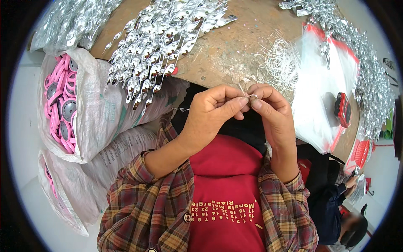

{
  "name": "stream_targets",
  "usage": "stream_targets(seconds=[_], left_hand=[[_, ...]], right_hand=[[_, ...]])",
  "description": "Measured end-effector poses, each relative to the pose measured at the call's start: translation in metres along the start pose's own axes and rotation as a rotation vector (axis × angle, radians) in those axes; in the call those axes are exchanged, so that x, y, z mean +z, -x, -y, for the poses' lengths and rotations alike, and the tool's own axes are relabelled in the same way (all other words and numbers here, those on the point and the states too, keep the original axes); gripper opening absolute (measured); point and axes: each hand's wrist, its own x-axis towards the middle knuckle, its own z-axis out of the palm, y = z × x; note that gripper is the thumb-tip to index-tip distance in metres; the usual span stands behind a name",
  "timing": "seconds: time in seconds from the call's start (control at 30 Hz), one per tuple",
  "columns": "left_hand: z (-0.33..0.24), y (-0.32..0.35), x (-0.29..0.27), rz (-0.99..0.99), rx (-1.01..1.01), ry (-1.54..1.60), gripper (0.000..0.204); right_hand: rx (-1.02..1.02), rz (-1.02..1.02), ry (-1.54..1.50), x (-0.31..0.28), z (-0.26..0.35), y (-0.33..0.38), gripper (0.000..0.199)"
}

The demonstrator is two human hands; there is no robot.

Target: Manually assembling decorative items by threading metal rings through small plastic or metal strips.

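A short piece of thin white string (pixel 252 95) is pinched between both my hands in front of my chest, at the near edge of the table. My left hand (pixel 218 105) grips it between thumb and forefinger, and a short end sticks up there. On the other side, my right hand (pixel 272 107) has its thumb and fingertips closed on the same string, which forms a small bend between them. Just beyond my right hand, a loose tangle of similar white string (pixel 279 61) lies on the brown table (pixel 218 54).
Shiny silver twisted strips (pixel 159 40) hang over the table edge at left. Clear plastic bags (pixel 312 92) with a red device (pixel 343 110) lie at right. A white sack (pixel 90 96) holds pink-and-grey round parts (pixel 63 105). Another person (pixel 331 210) works at lower right.
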Motion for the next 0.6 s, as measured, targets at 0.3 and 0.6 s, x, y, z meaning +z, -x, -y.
stream_targets(seconds=[0.3,0.6], left_hand=[[-0.010,-0.001,0.000,0.040,-0.070,-0.127,0.015],[-0.010,-0.001,0.001,0.037,0.127,-0.496,0.012]], right_hand=[[0.034,-0.063,0.098,0.002,0.012,0.003,0.011],[-0.387,-0.004,0.903,0.006,0.024,0.000,0.011]])
